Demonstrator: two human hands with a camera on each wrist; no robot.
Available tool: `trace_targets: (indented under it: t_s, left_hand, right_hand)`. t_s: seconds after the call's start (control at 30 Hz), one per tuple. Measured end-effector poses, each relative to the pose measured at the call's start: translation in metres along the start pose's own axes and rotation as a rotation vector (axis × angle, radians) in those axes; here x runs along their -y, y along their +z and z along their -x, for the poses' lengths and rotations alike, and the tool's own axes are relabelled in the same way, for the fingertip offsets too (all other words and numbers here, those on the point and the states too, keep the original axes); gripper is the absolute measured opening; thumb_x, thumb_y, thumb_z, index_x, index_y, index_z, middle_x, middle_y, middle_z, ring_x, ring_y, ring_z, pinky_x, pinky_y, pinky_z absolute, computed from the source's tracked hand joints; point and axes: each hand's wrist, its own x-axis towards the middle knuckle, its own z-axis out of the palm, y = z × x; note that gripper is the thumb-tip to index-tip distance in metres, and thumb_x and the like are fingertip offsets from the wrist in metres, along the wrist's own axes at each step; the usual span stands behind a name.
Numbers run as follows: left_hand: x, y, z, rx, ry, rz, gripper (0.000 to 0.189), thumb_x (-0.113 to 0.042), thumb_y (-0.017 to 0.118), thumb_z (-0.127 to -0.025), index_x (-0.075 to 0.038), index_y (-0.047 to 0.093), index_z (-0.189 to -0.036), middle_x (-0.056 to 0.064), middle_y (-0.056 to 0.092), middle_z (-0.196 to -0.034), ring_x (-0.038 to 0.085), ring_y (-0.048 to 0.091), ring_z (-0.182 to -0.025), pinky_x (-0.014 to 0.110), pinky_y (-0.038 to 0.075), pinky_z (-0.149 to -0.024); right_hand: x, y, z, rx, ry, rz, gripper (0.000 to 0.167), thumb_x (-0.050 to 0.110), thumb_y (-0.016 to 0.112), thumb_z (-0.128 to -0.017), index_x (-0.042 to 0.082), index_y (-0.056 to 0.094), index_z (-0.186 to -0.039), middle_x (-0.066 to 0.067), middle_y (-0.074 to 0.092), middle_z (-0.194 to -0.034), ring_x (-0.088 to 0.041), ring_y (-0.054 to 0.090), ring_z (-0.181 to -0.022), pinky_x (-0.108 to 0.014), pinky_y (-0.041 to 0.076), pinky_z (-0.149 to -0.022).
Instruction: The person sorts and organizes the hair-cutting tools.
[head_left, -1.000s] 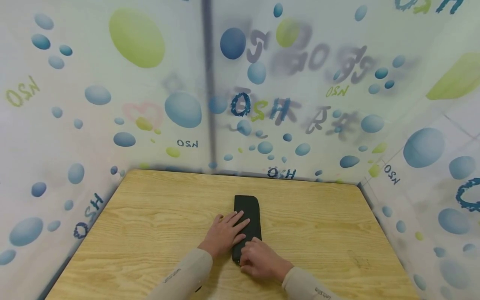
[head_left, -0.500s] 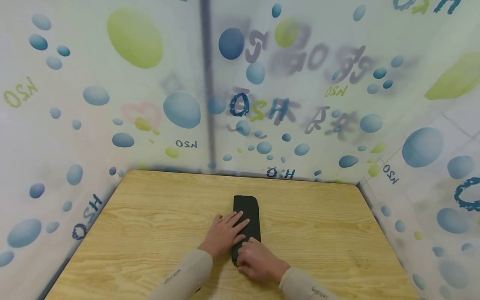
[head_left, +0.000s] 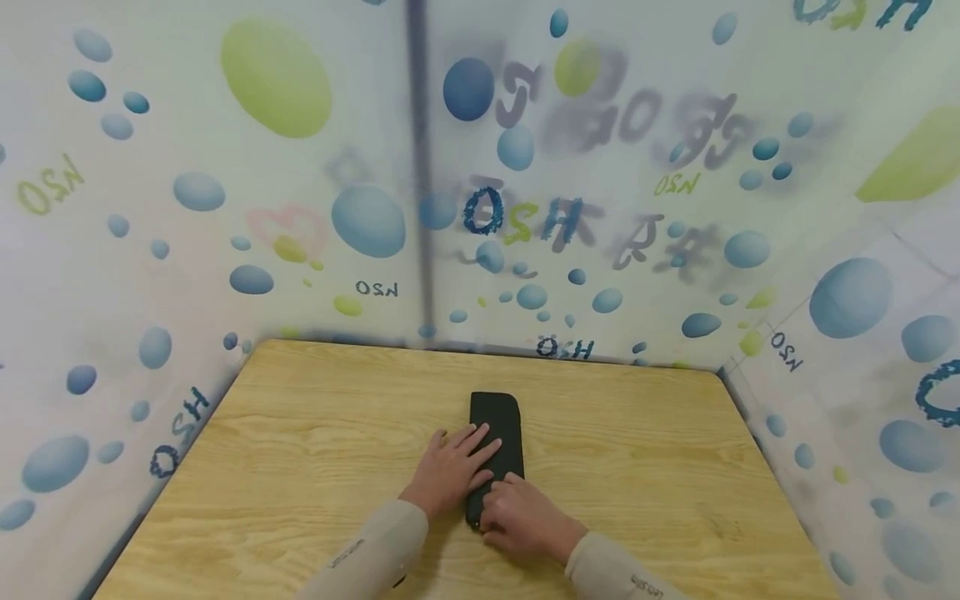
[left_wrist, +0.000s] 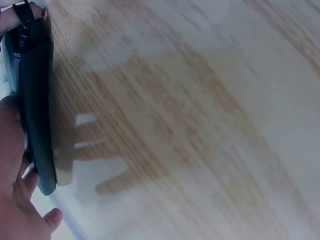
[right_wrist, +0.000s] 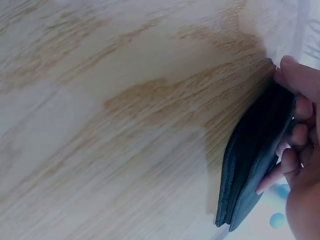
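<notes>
A long black zip case lies flat on the wooden table, one far corner rounded. My left hand rests on its top from the left, fingers spread and straight. At the near end my right hand has its fingers curled and grips the case's corner, beside a small bright metal bit. A zipper line runs along the side of the case in the right wrist view. In the left wrist view a short black loop sits at the case's end, against a finger of the right hand; the zipper pull is hidden.
The light wooden table carries the case near its middle. Beyond its back edge and along both sides stand pale wall sheets printed with blue and green dots and letters. Both forearms, in beige sleeves, reach in from the near edge.
</notes>
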Motion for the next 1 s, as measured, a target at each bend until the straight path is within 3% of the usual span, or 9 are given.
trace_targets:
  t_s: [0.37,0.67,0.83,1.0]
  left_hand:
    - [0.0,0.004,-0.002,0.011,-0.033,0.085,0.051,-0.053,0.041,-0.1,-0.036,0.04,-0.148,-0.003,0.035,-0.158,0.02,0.037,-0.145,0.057,0.036,-0.11]
    - [-0.005,0.004,0.002,-0.091,-0.094,0.099,0.055,-0.051,0.051,-0.097,-0.022,0.05,-0.144,0.006,0.047,-0.15,0.021,0.049,-0.134,0.05,0.044,-0.101]
    - [-0.017,0.0,0.0,-0.039,-0.157,0.107,0.049,-0.046,0.053,-0.098,-0.023,0.052,-0.142,0.008,0.048,-0.149,0.023,0.054,-0.129,0.048,0.046,-0.1]
    - [-0.033,-0.005,-0.004,0.041,-0.219,0.083,0.055,-0.05,0.052,-0.097,-0.018,0.052,-0.141,0.013,0.047,-0.149,0.028,0.056,-0.125,0.048,0.047,-0.098]
  right_hand:
    - [-0.011,-0.003,0.012,0.0,0.042,-0.078,0.01,0.04,0.07,-0.087,0.032,0.075,-0.084,0.021,0.06,-0.074,0.001,0.046,-0.071,-0.016,0.031,-0.068]
    - [-0.035,-0.017,0.035,-0.143,0.128,-0.175,0.007,0.031,0.073,-0.086,0.028,0.073,-0.08,0.02,0.057,-0.071,0.005,0.043,-0.067,-0.02,0.038,-0.07]
    - [-0.055,-0.021,0.052,-0.185,0.229,-0.156,0.006,0.025,0.074,-0.087,0.026,0.073,-0.081,0.018,0.061,-0.074,0.003,0.05,-0.069,-0.027,0.044,-0.074]
    - [-0.073,-0.019,0.068,-0.181,0.311,-0.11,0.01,0.021,0.069,-0.09,0.017,0.077,-0.095,0.009,0.071,-0.086,-0.003,0.062,-0.078,-0.035,0.053,-0.079]
